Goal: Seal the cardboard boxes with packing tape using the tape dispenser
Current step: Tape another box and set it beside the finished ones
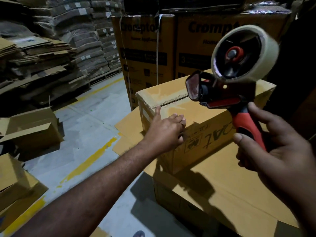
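Note:
A small brown cardboard box lies on top of a larger box. Clear tape runs over the left end of its top seam and down its left face. My left hand rests on the box's near top edge, index finger stretched toward the seam, the other fingers bent over the edge. My right hand grips the red handle of a tape dispenser, held in the air above the box's right end. The dispenser carries a roll of pale tape, its black guard facing left.
Tall printed boxes stand right behind the small box. Stacks of flattened cardboard on pallets fill the left background. Open boxes sit on the grey floor at left, beside yellow floor lines.

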